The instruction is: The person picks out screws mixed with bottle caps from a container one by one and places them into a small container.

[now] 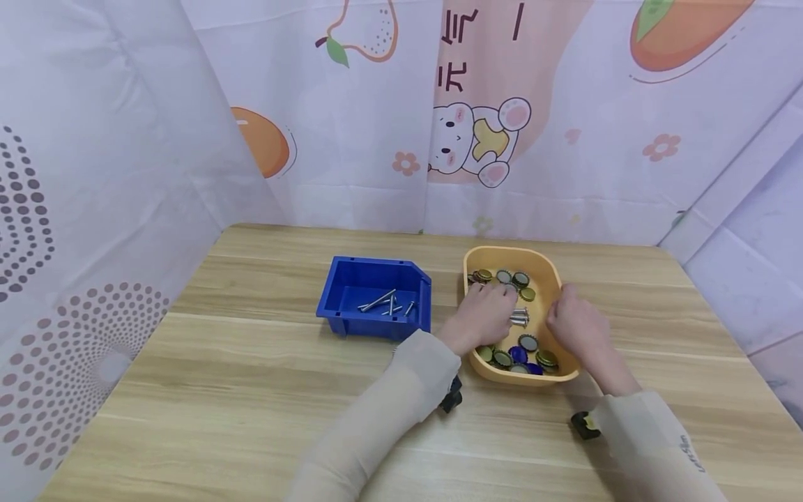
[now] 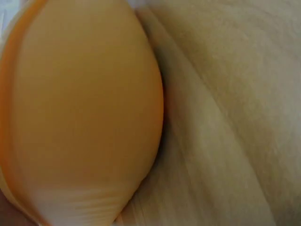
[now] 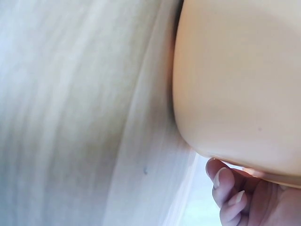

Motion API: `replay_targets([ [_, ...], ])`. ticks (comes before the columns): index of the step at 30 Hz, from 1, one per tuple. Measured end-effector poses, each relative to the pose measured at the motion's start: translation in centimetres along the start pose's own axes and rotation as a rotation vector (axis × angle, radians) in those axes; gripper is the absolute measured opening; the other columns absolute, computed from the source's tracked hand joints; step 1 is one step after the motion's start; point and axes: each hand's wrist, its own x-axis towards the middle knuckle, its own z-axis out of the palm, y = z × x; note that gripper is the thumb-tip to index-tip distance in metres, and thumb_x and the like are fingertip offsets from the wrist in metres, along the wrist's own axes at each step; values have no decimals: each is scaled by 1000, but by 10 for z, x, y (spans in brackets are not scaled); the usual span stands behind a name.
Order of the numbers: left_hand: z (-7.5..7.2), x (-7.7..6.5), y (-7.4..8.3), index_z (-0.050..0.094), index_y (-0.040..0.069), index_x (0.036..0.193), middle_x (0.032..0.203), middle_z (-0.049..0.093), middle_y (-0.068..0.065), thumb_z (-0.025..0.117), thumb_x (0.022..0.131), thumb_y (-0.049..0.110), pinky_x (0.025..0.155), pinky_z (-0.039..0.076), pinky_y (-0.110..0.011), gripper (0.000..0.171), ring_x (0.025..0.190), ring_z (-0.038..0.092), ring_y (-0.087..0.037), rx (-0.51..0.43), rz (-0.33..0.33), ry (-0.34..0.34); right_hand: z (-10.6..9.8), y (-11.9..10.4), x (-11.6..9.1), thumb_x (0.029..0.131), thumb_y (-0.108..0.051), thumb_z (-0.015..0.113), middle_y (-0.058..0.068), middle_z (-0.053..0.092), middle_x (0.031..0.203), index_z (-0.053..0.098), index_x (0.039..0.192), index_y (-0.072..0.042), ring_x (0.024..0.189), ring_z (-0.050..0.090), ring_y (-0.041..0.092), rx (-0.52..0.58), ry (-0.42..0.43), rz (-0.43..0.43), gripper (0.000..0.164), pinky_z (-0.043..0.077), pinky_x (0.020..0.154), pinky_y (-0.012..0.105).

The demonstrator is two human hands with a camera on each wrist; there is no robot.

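A yellow-orange plastic bin [image 1: 523, 261] stands on the table, holding bottle caps [image 1: 528, 342] and several screws [image 1: 519, 318]. My left hand [image 1: 486, 312] reaches over its left rim, fingers bent down among the contents beside the screws. The fingertips are hidden in the head view, and I cannot tell what they hold. At the right rim my right hand [image 1: 577, 322] grips the edge. The right wrist view shows that hand's curled fingers [image 3: 225, 181] outside the rim. The bin's outer wall [image 2: 89, 108] fills much of the left wrist view.
To the left of the bin stands a blue open-front bin [image 1: 376, 324] with several screws [image 1: 378, 300] inside. Both are on a wood-grain table [image 1: 238, 376]. A printed curtain [image 1: 351, 139] hangs behind the table.
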Motion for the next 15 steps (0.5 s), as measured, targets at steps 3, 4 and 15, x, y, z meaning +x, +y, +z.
replay_targets([
  [3, 3, 1, 2, 52, 21, 125, 124, 55, 4, 53, 90, 34, 100, 37, -37, 38, 118, 51, -16, 17, -29, -28, 0, -1, 0, 93, -21, 32, 21, 51, 66, 40, 107, 9, 51, 48, 28, 6, -6, -7, 34, 34, 38, 35],
  [4, 4, 2, 2, 53, 22, 124, 124, 55, 4, 52, 90, 34, 101, 37, -37, 37, 118, 51, -16, 25, -33, -38, -1, -1, 0, 93, -21, 32, 21, 51, 66, 39, 108, 9, 51, 48, 28, 7, -7, -7, 34, 34, 38, 35],
  [15, 10, 5, 8, 59, 27, 115, 122, 55, 5, 55, 90, 22, 96, 41, -35, 27, 114, 50, -15, 149, -23, -111, -1, 0, 0, 93, -21, 30, 19, 50, 67, 38, 110, 11, 50, 47, 25, 25, -21, -10, 37, 34, 37, 32],
])
